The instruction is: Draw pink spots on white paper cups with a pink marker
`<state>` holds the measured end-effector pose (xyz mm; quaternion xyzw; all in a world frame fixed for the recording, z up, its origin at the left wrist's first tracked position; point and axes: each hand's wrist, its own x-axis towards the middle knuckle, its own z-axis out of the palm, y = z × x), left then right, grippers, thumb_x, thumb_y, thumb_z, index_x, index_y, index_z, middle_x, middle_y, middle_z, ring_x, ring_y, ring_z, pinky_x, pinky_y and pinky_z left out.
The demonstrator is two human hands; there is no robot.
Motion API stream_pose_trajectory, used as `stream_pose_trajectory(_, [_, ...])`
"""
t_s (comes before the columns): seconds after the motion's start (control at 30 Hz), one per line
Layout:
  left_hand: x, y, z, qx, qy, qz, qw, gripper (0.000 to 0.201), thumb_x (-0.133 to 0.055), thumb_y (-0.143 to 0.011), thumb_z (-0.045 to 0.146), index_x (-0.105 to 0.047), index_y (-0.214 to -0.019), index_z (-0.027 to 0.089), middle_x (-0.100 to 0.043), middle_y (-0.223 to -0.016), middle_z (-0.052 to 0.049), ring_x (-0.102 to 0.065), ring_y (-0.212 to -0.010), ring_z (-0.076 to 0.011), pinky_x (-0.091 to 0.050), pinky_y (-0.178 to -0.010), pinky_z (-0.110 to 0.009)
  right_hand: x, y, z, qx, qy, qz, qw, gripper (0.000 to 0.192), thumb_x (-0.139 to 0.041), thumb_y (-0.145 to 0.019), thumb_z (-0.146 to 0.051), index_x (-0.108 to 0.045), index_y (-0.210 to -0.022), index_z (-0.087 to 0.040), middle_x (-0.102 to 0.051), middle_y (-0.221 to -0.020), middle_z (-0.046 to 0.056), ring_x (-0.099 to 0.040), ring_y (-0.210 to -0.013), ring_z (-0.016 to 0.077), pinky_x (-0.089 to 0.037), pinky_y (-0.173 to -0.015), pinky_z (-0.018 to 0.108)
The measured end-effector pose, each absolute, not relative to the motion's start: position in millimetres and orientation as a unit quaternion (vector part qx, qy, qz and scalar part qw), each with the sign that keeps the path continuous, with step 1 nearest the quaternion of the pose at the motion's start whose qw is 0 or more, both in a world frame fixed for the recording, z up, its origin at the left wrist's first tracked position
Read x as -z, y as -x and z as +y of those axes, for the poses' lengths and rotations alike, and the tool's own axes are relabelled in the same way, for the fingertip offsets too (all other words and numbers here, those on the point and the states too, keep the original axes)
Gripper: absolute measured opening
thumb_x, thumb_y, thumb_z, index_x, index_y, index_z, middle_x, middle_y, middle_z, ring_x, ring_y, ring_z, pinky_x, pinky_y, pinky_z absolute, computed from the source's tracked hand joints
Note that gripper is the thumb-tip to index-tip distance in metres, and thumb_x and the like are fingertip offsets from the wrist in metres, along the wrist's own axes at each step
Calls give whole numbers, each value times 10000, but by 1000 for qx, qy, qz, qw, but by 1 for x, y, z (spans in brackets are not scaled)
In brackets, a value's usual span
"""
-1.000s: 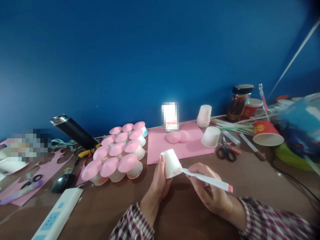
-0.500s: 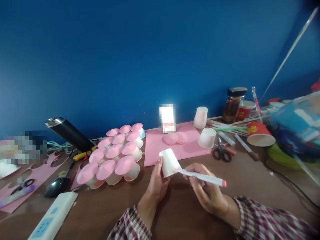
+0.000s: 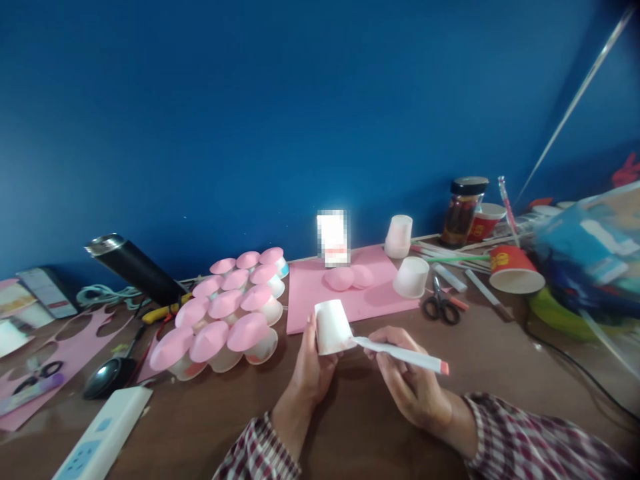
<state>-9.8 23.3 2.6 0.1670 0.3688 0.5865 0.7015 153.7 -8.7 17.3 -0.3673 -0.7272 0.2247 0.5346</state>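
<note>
A white paper cup (image 3: 333, 327), turned bottom up and slightly tilted, rests in my left hand (image 3: 311, 363), whose fingers wrap round its left side and underside. In my right hand (image 3: 413, 383) is a white marker pen (image 3: 403, 353) with a coral-coloured end. Its tip touches or nearly touches the cup's lower right rim; I cannot tell which. Just beyond the cup lies a pink paper sheet (image 3: 305, 293) with two pink paper cones (image 3: 340, 279) on it. Another upturned white cup (image 3: 411, 277) stands at the sheet's right edge.
Rows of cups with pink cone tops (image 3: 209, 340) stand at left. Nearby are a black flask (image 3: 137, 270), a power strip (image 3: 107, 430) and a soldering-type black device (image 3: 107, 377). At right lie scissors (image 3: 440, 307), a red cup (image 3: 515, 270), a jar (image 3: 461, 213) and a blue plastic bag (image 3: 590, 233).
The cup has turned more upright in my left hand. My right hand keeps the marker at the cup's rim, almost unmoved. The whole view has shifted slightly.
</note>
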Motion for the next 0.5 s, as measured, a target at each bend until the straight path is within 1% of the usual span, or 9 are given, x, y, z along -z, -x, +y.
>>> stream_pose_trajectory(0.07, [-3,10,24,-587,-164,369,702,433,-602,-836,524,-615,-1064,157,-665,-832,-49,-619,-730,-174,-462,-650,-273,-21,-154,-9,-217,371,-724,539,125,-457,-929,-170,-545,-1002,-220,-642,-826,36,-651,-707,165,-539,-647,265])
stream_pose_trajectory(0.13, [-3,10,24,-586,-161,368,704,434,-606,-832,525,-621,-1064,159,-670,-833,-54,-620,-730,-180,-469,-677,-285,-23,-154,-9,-218,373,-724,537,115,-453,-926,-175,-549,-972,-219,-645,-804,38,-646,-691,170,-543,-644,272])
stream_pose_trajectory(0.3, [-5,9,23,-578,-162,367,711,397,-602,-840,506,-642,-987,139,-672,-811,-61,-617,-722,-185,-488,-723,-306,-22,-154,-8,-219,372,-721,542,131,-472,-922,-157,-547,-1007,-223,-647,-832,35,-649,-720,164,-542,-646,258])
stream_pose_trajectory(0.5, [-3,10,24,-587,-151,360,709,412,-608,-840,504,-623,-1049,149,-672,-828,-53,-617,-716,-169,-477,-708,-283,-15,-153,-7,-220,369,-723,541,121,-465,-933,-165,-547,-1004,-218,-631,-830,39,-640,-715,167,-542,-649,270])
